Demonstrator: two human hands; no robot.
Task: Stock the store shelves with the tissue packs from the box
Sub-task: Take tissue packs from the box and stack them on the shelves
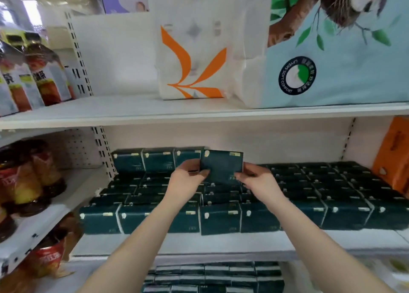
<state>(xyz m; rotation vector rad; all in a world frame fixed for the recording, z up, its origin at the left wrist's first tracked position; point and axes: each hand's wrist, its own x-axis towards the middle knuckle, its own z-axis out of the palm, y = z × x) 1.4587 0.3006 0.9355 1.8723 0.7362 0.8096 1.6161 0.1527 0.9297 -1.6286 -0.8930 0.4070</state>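
Head view looks at white store shelving, with both forearms reaching to the middle shelf [199,242]. A dark green tissue pack [221,166] is held upright over the stocked packs [219,218], beside the raised back row [158,160] at the rear wall. The left hand [188,175] pinches its left edge, and the right hand [257,179] grips its right edge, fingers curled round it. More green packs [212,277] lie in rows below the shelf front, probably in the box, though I cannot make out its walls.

The pack is likely light and soft: paper in a thin film wrap that gives under pressure and may be a little slippery. Holding it by the two short ends, as now, looks sensible, since this keeps the face flat and lets it slide in beside its neighbours. A hard squeeze would dent it, though nothing here is fragile.

Each green pack bears a small pale label and a pale emblem, too blurred to read. On the upper shelf stands a white pack with an orange leaf motif [192,60]. Beside it, a pale blue bag carries a round badge [297,75] reading "LAYERS SOFT COMFORT", with Chinese characters I cannot read. An orange pack [394,155] sits at the far right. Bottles [44,76] at the left carry large Chinese characters, too blurred to be sure of.
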